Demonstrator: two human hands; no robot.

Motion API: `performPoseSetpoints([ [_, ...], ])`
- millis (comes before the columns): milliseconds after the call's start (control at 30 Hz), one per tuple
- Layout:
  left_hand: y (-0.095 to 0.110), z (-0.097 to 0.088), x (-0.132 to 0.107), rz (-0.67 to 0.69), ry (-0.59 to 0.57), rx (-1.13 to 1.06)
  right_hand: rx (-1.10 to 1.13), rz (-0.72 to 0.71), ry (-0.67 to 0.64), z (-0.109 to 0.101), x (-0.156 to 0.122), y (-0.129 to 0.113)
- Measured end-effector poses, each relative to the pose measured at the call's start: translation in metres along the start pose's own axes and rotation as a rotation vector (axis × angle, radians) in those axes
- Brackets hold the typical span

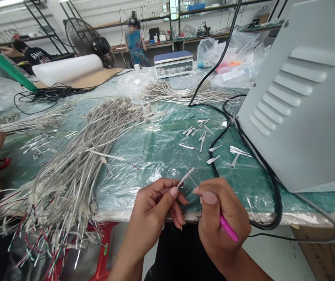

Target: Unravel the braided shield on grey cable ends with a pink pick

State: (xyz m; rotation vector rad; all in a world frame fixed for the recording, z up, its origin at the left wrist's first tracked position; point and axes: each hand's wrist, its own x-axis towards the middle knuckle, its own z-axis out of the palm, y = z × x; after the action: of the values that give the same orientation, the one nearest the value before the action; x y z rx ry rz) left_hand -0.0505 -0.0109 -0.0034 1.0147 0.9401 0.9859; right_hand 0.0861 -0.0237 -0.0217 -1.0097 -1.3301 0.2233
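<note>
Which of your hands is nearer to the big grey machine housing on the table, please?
Right. The right hand is just below-left of the grey machine housing; the left hand is further left.

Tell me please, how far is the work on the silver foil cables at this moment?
Done: loose silver foil strips lie scattered on the green mat. In hand: the left hand pinches a thin foil-wrapped cable end, and the right hand touches it while gripping a pink tool. Left: a large heap of grey foil-wrapped cables lies beside the hands; how many are stripped I cannot tell.
</note>
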Motion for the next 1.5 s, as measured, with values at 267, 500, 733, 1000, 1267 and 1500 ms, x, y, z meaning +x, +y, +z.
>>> performPoseSetpoints([
  [267,0.0055,0.0027,0.0015,-0.027,-0.010,0.048,-0.024,0.081,0.044,0.0025,0.0007,0.0021],
  [500,0.0014,-0.0035,-0.0014,0.000,-0.013,-0.027,0.164,0.184,0.115,0.0000,-0.0014,0.0029],
  [733,0.0024,-0.0012,0.0017,0.005,-0.006,-0.038,0.263,-0.048,0.027,-0.0010,-0.0066,0.0029],
  [1000,0.0041,-0.0010,-0.0011,0.000,-0.012,-0.026,0.246,-0.025,0.018,0.0031,-0.0037,0.0034],
  [1267,0.0021,-0.0003,0.0014,0.003,-0.006,-0.021,0.215,-0.041,0.002,0.0026,-0.0023,0.0031],
  [1500,0.0025,-0.0011,-0.0025,-0.005,0.000,-0.025,0.190,-0.032,0.040,0.0038,-0.0018,0.0031],
])
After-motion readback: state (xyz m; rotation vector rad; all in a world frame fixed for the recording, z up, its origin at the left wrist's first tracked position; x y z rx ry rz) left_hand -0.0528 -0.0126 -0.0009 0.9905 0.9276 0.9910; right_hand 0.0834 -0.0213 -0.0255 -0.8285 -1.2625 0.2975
